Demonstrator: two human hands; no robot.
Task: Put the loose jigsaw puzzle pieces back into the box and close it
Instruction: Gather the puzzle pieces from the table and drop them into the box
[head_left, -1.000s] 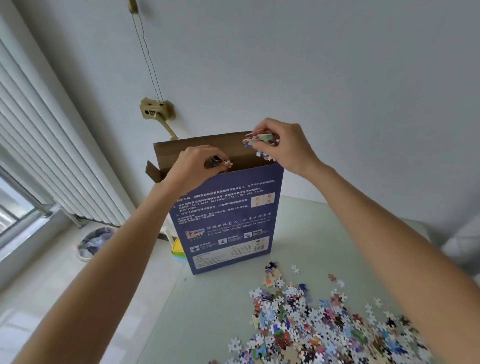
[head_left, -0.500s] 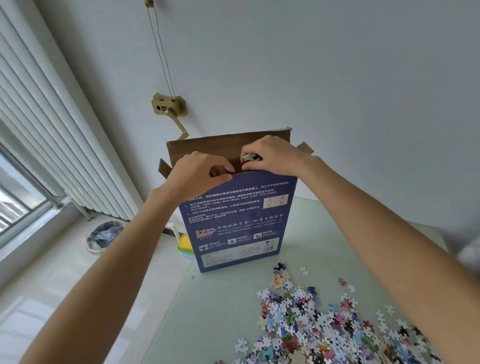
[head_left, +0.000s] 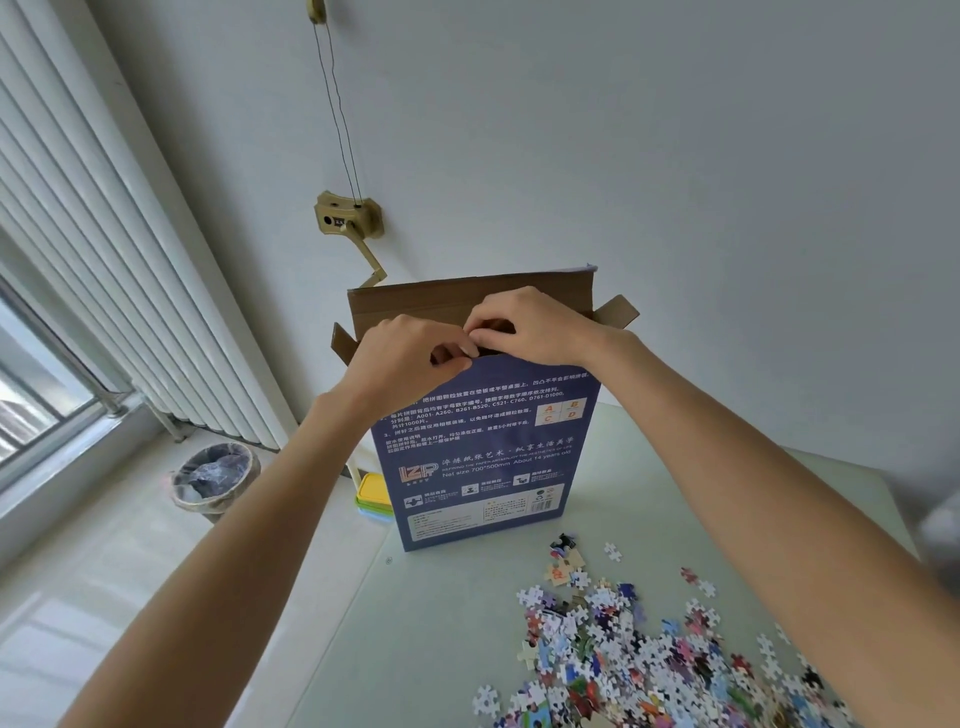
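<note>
The blue puzzle box (head_left: 483, 467) stands upright on the pale table (head_left: 431, 623), its brown top flaps (head_left: 457, 299) open. Both hands are at the box mouth, fingertips meeting. My left hand (head_left: 410, 361) grips the top edge of the front wall, thumb outside and fingers curled inside. My right hand (head_left: 527, 327) curls its fingers down into the opening; whatever is under them is hidden. A heap of loose puzzle pieces (head_left: 639, 660) lies on the table to the front right of the box.
Behind the box's left side sits a stack of yellow and green containers (head_left: 373, 496). A lined waste bin (head_left: 215, 480) stands on the floor at the left, below the radiator and window. A wall crank (head_left: 349, 221) hangs above the box.
My right hand came down from above the box into its mouth, and the pieces it held are out of sight. My left hand shifted right along the front edge to meet it.
</note>
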